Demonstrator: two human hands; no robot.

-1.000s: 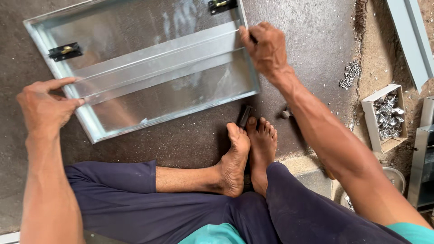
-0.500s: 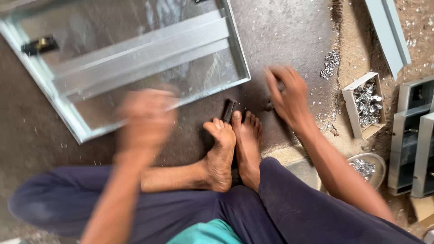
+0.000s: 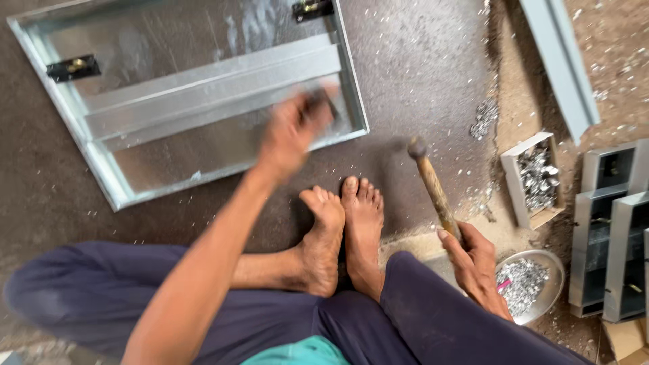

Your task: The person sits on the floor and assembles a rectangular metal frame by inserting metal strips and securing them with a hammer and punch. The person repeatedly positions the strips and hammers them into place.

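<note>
Galvanised panel on a dark floor, hammer in the right hand

Galvanised sheet-metal panel (image 3: pixel 182 101) lies flat at the left, shiny, with folded rims, a raised rib across it and two black fittings (image 3: pixel 73 67); its top edge is cut off. Over its lower right corner the left hand (image 3: pixel 294 128) is blurred; something dark shows at its fingers, but I cannot tell the grip. Bare feet (image 3: pixel 345 230) rest just below. The right hand (image 3: pixel 476 260) clenches a wooden-handled hammer (image 3: pixel 433 189), head raised. Rightward, an open cardboard box (image 3: pixel 534 179) and a round bowl (image 3: pixel 534 284) hold small silvery parts beside grey metal channels (image 3: pixel 612 230).
</note>
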